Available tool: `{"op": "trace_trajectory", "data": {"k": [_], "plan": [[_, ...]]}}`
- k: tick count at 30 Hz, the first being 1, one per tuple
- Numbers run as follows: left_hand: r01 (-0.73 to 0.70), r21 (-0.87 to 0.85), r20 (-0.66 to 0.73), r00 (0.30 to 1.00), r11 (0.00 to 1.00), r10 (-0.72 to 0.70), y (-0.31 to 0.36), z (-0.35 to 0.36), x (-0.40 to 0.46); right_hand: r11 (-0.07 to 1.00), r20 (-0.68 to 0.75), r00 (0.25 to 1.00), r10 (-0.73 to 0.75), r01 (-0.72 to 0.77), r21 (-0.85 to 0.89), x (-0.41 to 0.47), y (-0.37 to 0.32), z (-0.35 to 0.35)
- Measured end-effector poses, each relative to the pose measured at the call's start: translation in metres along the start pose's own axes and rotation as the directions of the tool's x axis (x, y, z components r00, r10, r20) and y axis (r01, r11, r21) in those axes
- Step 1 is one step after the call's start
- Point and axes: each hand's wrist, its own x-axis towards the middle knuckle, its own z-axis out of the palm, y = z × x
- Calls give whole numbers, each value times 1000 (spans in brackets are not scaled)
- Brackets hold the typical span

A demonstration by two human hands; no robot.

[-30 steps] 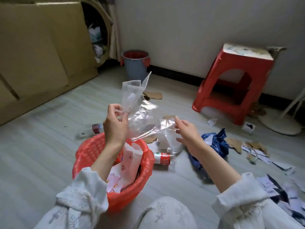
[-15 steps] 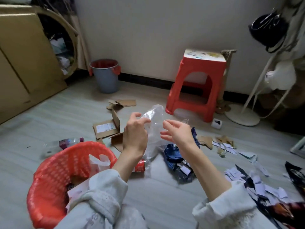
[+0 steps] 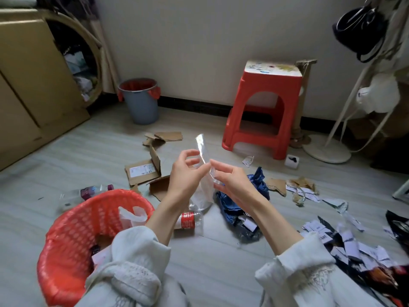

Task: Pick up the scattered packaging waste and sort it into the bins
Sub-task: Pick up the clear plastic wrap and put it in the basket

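Note:
Both hands hold a clear plastic bag [image 3: 204, 187] upright in front of me, squeezed narrow. My left hand [image 3: 184, 176] pinches it from the left and my right hand [image 3: 232, 181] pinches it from the right, fingertips nearly touching. A red mesh basket [image 3: 66, 238] with paper and plastic inside stands at my lower left. On the floor lie a red-labelled bottle [image 3: 189, 220], a crumpled blue bag [image 3: 241, 207], cardboard pieces [image 3: 143, 171] and paper scraps [image 3: 345, 242].
A grey bin [image 3: 141, 103] with a red liner stands by the back wall. A red stool [image 3: 263, 107] is right of it, a white stand [image 3: 327, 147] at the far right, big cardboard boxes [image 3: 28, 80] at the left. Another bottle [image 3: 88, 193] lies behind the basket.
The bag was spread wide between my hands over the basket; my hands have come together and gathered it into a narrow strip. My view has swung right, away from the basket.

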Motion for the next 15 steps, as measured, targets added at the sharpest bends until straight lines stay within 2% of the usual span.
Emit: {"op": "trace_trajectory", "data": {"k": [3,5,7,9,10,13,15], "plan": [[170,-221,53,985,960,-163,-4,-8,3,1000,75,997,0,1,-11,2,1,-1],[198,-255,62,980,946,-189,-6,-11,2,998,88,996,-2,8,-69,0,0,-1],[181,-222,-5,982,958,-187,-11,-14,4,945,75,996,-39,62,-321,0,1,2],[147,-189,-106,980,971,-169,-15,-17,7,784,58,995,-81,99,-613,2,5,6],[125,-187,-151,976,974,-154,-16,-17,7,738,46,994,-102,107,-666,2,7,10],[19,-160,-236,970,987,-57,-16,-15,6,835,-57,979,-194,135,-534,1,9,20],[-72,-113,-232,972,991,44,-15,-12,5,893,-202,953,-226,120,-433,3,7,23]]}}
